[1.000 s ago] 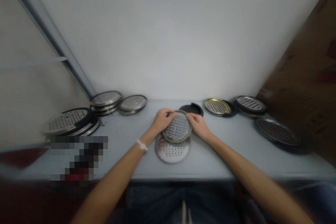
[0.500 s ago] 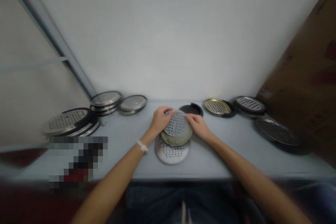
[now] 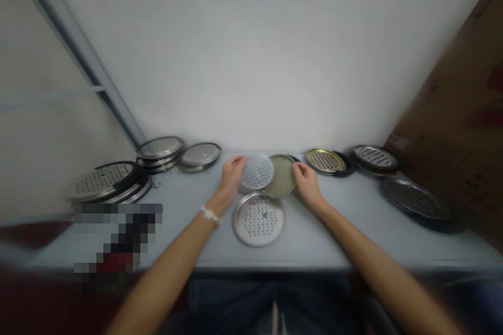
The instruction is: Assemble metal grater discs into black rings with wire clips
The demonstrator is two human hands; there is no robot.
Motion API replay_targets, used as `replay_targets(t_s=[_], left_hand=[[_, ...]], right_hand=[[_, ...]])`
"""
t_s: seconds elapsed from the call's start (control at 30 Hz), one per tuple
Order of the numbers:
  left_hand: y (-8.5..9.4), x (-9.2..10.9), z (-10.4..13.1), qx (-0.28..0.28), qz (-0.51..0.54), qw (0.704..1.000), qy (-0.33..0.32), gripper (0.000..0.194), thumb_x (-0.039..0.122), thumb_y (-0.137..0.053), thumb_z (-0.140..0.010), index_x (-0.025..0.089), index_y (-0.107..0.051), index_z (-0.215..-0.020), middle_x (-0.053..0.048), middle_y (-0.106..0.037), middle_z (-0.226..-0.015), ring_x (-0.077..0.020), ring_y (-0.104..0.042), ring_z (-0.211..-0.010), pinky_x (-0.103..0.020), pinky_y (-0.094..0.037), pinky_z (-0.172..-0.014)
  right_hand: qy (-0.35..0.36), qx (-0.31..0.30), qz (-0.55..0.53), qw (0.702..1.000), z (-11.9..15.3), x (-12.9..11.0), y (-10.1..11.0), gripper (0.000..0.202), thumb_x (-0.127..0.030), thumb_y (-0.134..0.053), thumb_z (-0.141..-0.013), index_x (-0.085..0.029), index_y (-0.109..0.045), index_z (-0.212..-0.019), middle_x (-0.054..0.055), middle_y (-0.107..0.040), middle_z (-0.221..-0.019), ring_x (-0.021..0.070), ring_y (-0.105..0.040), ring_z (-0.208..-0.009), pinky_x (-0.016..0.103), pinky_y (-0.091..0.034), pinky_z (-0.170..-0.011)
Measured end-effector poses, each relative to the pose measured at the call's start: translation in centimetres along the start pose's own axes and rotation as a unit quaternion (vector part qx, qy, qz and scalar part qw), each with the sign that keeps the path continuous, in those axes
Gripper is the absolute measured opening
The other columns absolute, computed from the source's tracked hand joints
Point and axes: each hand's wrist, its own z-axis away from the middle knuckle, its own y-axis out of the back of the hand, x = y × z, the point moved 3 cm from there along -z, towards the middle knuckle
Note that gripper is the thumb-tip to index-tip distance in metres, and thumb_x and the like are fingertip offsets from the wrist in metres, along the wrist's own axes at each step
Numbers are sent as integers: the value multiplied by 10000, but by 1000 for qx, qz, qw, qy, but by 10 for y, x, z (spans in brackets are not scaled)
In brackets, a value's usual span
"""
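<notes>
My left hand (image 3: 232,170), with a white bracelet at the wrist, pinches the left edge of a round perforated grey disc (image 3: 258,172). My right hand (image 3: 305,179) grips the right edge of a plain olive-coloured round plate (image 3: 283,178). The disc overlaps the left part of this plate, and both are held above the table. Below them, nearer the front edge, a silver round grater plate (image 3: 258,219) lies on the table. Part of a black round piece (image 3: 294,157) shows behind the olive plate, most of it hidden.
Stacked round graters (image 3: 102,180) with black rims stand at the left, with another stack (image 3: 159,147) and a silver one (image 3: 200,154) behind. A gold grater (image 3: 325,160), a slotted one (image 3: 375,156) and a dark stack (image 3: 416,198) lie right. Cardboard (image 3: 451,110) stands far right.
My hands have moved apart. The perforated disc has shifted left and the olive plate right and up, uncovering more of the silver grater plate and covering most of the black piece.
</notes>
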Motion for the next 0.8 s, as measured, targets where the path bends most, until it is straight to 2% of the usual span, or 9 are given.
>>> replay_targets(t_s=[0.17,0.27,0.47,0.67,0.8], left_hand=[[9,-9,-9,15,87,994,64,386,459,-760,-673,144,-668,-876,-49,-715,-815,-193,-671,-779,-315,-534,-714],[14,-14,-13,17,94,992,84,384,450,-769,-664,142,-673,-872,-49,-716,-803,-194,-677,-769,-316,-541,-699],[15,-18,-16,30,84,992,89,409,453,-757,-680,145,-666,-934,-44,-709,-817,-178,-669,-743,-316,-537,-697],[19,-20,-20,60,78,992,75,407,456,-745,-669,152,-639,-917,-45,-703,-847,-177,-667,-773,-307,-529,-712],[22,-21,-22,71,70,993,67,411,463,-733,-673,157,-629,-927,-42,-695,-836,-177,-660,-768,-304,-524,-706]], right_hand=[[11,55,39,998,-2,-2,9,410,-482,-490,-885,-129,-693,-931,43,-657,-666,198,-542,-633,284,-407,-583],[26,62,69,995,-1,-3,11,361,-430,-514,-874,-132,-676,-996,31,-644,-652,195,-538,-599,290,-406,-585],[83,45,131,987,6,-8,8,347,-411,-485,-919,-145,-633,-1085,49,-668,-726,209,-578,-644,311,-431,-639],[129,29,133,982,11,-12,6,333,-433,-434,-965,-176,-589,-1111,121,-713,-982,243,-649,-798,347,-473,-755],[129,31,151,980,10,-10,6,330,-457,-412,-974,-195,-576,-1089,109,-705,-966,239,-630,-762,351,-466,-745]])
